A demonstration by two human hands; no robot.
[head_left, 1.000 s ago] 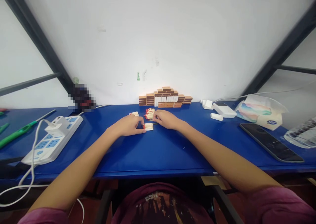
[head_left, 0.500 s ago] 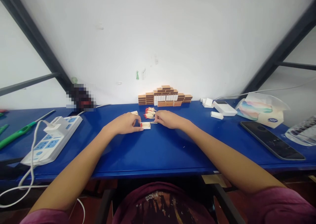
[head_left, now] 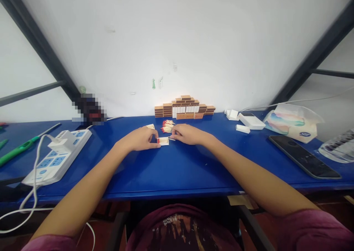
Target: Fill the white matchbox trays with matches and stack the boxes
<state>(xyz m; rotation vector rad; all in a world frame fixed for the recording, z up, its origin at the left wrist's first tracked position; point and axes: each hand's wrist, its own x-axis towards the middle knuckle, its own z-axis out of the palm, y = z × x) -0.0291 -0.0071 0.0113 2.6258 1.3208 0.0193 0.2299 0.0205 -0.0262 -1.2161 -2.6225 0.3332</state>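
Observation:
A small white matchbox tray [head_left: 166,144] lies on the blue table with red-tipped matches [head_left: 163,140] inside. At its left end, the thumb and forefinger of my left hand [head_left: 141,138] are closed on it. My right hand [head_left: 188,134] is pinched at the tray's right end, holding a thin matchstick [head_left: 172,139] whose other end reaches the tray. Just behind the tray is a loose heap of matches [head_left: 167,126] with red heads. Another pale tray [head_left: 151,126] shows partly behind my left hand.
Stacked brown matchboxes [head_left: 186,105] stand against the wall. To the left are a power strip [head_left: 80,135] and a green-handled tool [head_left: 24,147]. On the right lie a white box-shaped device [head_left: 251,122], a tissue pack [head_left: 295,124], a phone [head_left: 304,157] and a clear plastic item [head_left: 339,147].
My right fingers have moved slightly left, closer to the tray, and the matchstick now sits at a tilt by its right end. My left hand and the tray have hardly moved.

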